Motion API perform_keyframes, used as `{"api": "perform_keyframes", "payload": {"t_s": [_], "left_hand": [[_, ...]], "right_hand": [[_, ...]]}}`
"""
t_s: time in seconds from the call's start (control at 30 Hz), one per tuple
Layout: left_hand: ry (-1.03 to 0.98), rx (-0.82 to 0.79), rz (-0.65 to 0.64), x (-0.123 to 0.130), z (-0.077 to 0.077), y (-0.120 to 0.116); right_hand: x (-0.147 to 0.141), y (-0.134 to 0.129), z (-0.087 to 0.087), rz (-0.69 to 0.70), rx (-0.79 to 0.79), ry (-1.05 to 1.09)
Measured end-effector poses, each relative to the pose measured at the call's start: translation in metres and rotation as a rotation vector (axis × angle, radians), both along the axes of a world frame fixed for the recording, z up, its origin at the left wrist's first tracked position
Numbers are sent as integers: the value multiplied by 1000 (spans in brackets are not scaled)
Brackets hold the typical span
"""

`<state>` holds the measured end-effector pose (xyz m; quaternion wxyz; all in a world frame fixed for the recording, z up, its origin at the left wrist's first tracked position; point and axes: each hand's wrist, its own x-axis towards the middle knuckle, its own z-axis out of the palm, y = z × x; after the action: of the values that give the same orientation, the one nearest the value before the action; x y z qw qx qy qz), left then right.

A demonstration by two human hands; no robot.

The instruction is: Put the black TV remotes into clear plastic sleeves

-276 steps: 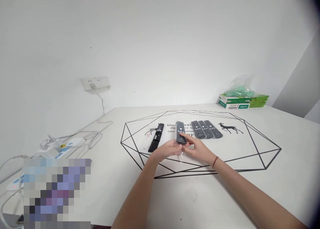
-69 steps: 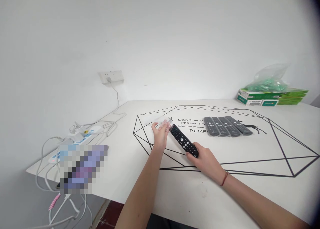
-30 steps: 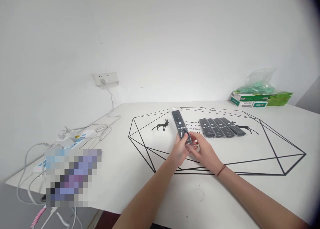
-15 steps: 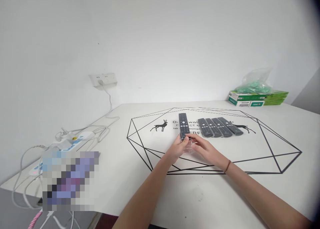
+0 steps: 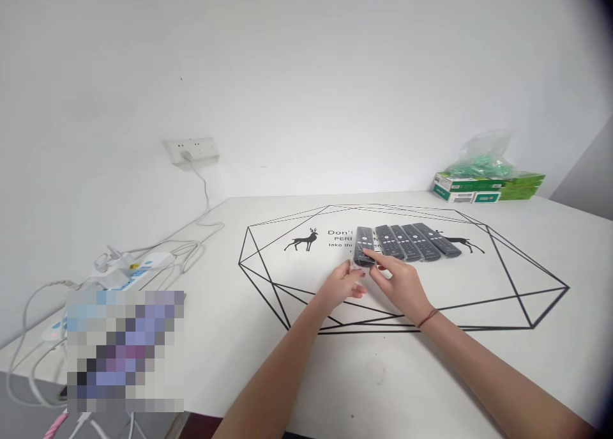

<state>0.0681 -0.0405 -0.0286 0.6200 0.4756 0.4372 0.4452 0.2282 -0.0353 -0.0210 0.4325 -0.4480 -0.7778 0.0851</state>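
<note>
touching bagged remote w/ rt hand

Green boxes, wall socket, power strip

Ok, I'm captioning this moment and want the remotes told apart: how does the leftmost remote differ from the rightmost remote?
The leftmost remote is touched by the right hand; the rightmost remote has no hand on it. The leftmost remote points almost straight away from the viewer, while the rightmost remote lies aslant, its near end toward the right. Both are dark, slim and dotted with buttons.
</note>
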Motion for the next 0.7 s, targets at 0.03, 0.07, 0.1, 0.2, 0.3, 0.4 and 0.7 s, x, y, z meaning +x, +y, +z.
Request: {"api": "perform_keyframes", "payload": {"t_s": [0.03, 0.07, 0.1, 0.2, 0.3, 0.4, 0.7], "left_hand": [[-13, -50, 36, 0, -1, 1], [-51, -93, 53, 0, -1, 1], [-111, -121, 58, -1, 0, 2], [-293, -176, 74, -4, 7, 2], [-298, -185, 118, -6, 14, 1], [-205, -62, 113, -8, 14, 0], [-64, 146, 125, -3, 3, 7]], "right_hand": [[0, 0, -1, -14, 32, -9], [0, 0, -2, -16, 61, -23], [0, 1, -4, -11, 86, -41], [1, 5, -9, 22, 149, -88], [0, 8, -14, 94, 181, -100], [-3, 8, -12, 209, 90, -40], [-12, 7, -14, 194, -538, 464]]}}
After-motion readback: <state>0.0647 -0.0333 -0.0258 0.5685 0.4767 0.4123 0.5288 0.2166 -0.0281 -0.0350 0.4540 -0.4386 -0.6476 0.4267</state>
